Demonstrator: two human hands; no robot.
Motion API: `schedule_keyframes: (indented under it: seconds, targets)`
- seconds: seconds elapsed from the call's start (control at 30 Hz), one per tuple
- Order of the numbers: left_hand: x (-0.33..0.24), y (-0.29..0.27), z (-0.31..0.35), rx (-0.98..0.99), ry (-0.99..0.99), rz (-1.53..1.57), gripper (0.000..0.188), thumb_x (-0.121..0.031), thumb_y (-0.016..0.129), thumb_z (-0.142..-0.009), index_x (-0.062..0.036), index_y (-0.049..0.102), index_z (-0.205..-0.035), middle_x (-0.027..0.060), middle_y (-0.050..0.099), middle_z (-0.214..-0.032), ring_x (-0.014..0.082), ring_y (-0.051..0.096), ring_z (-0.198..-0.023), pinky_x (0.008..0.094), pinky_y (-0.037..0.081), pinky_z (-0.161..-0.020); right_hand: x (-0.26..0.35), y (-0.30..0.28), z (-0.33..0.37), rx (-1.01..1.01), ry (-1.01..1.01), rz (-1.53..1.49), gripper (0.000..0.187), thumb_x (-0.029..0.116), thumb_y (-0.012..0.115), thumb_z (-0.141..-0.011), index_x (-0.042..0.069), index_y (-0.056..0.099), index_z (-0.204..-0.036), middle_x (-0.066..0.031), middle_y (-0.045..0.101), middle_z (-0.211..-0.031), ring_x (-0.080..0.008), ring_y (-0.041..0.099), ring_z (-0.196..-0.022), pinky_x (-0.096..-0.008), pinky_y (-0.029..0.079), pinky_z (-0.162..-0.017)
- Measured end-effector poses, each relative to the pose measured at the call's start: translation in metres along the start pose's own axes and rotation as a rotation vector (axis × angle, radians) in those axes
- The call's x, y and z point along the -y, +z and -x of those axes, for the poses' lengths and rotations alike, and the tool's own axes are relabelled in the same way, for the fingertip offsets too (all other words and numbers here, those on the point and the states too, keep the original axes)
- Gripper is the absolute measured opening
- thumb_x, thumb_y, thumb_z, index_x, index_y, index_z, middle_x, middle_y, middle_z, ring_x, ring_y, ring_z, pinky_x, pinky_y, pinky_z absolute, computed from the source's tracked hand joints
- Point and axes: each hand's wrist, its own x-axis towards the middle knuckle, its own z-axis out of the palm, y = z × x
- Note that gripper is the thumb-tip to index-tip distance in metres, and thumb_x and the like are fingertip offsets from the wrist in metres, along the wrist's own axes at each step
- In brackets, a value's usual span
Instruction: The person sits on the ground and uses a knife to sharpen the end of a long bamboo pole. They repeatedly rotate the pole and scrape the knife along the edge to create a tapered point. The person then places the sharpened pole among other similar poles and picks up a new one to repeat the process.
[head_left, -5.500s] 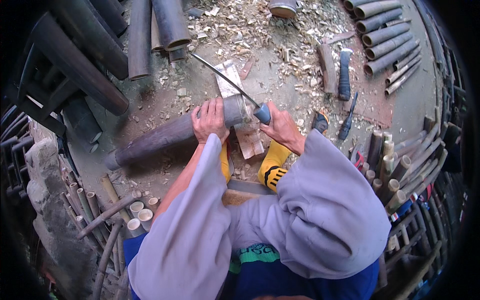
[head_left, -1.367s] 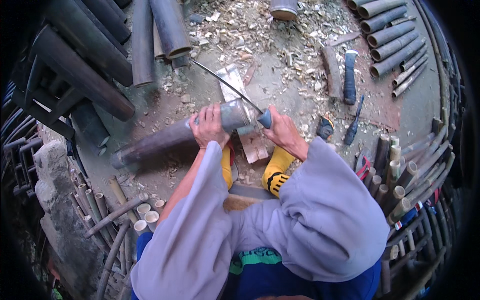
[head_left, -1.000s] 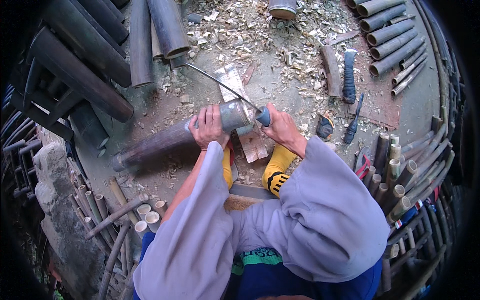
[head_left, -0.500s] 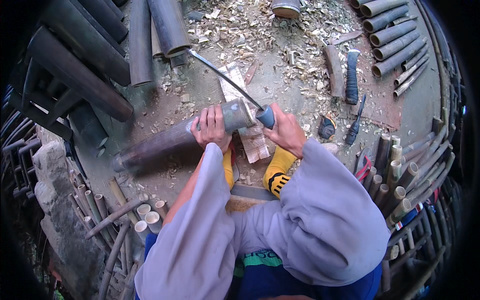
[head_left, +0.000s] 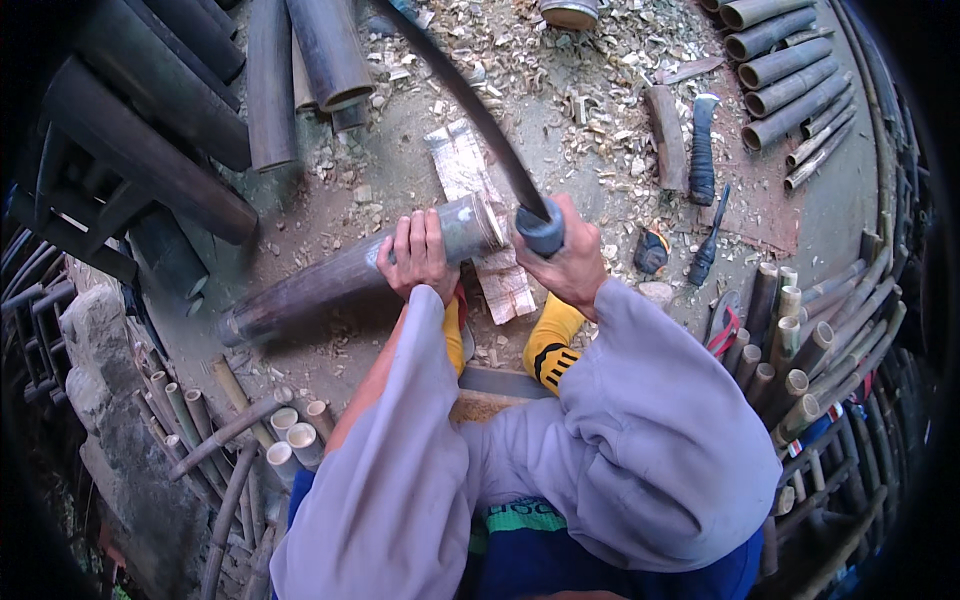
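My left hand point(head_left: 418, 254) is wrapped over the upper part of a thick dark bamboo tube point(head_left: 310, 292). The tube slants from the lower left up to its pale cut end point(head_left: 488, 222), close to my right hand. In my right hand point(head_left: 570, 262), closed around its blue-grey handle, is a long curved knife point(head_left: 478, 118). Its dark blade rises up and to the left, clear of the tube. Beneath the tube's cut end lies a whitish, worn strip point(head_left: 462, 160) on the ground. My yellow-socked feet point(head_left: 552, 345) are just below the hands.
Pale shavings point(head_left: 590, 100) cover the ground ahead. To the right lie a cloth-wrapped tool point(head_left: 704, 150), a screwdriver-like tool point(head_left: 708, 245) and a small dark round object point(head_left: 651, 251). Large bamboo tubes point(head_left: 150, 150) lean at upper left; thinner cut pieces point(head_left: 795, 375) stand at right.
My right hand has tilted the knife, swinging its blade upward and nearer the camera. The left hand and the bamboo tube hold nearly the same place.
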Motion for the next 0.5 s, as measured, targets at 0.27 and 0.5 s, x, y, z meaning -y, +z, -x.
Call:
schedule_keyframes:
  seconds: [0.27, 0.5]
  targets:
    - [0.002, 0.001, -0.009, 0.011, -0.004, 0.014, 0.04, -0.017, 0.061, -0.075, -0.0128, 0.063, -0.115, 0.0012, 0.063, -0.113, 0.0185, 0.059, -0.107, 0.0382, 0.037, -0.096, -0.039, -0.014, -0.017, 0.357, 0.315, 0.313, 0.033, 0.013, 0.068, -0.076, 0.003, 0.05, -0.102, -0.023, 0.064, -0.079, -0.039, 0.067, -0.081, -0.0465, 0.051, -0.069]
    - [0.003, 0.002, -0.003, 0.032, -0.008, 0.007, 0.041, -0.014, 0.06, -0.075, -0.0133, 0.062, -0.116, 0.0023, 0.062, -0.113, 0.0178, 0.058, -0.107, 0.037, 0.035, -0.096, -0.061, 0.001, -0.009, 0.392, 0.343, 0.536, 0.035, 0.011, 0.069, -0.073, 0.002, 0.052, -0.102, -0.022, 0.065, -0.08, -0.0393, 0.067, -0.08, -0.0465, 0.052, -0.069]
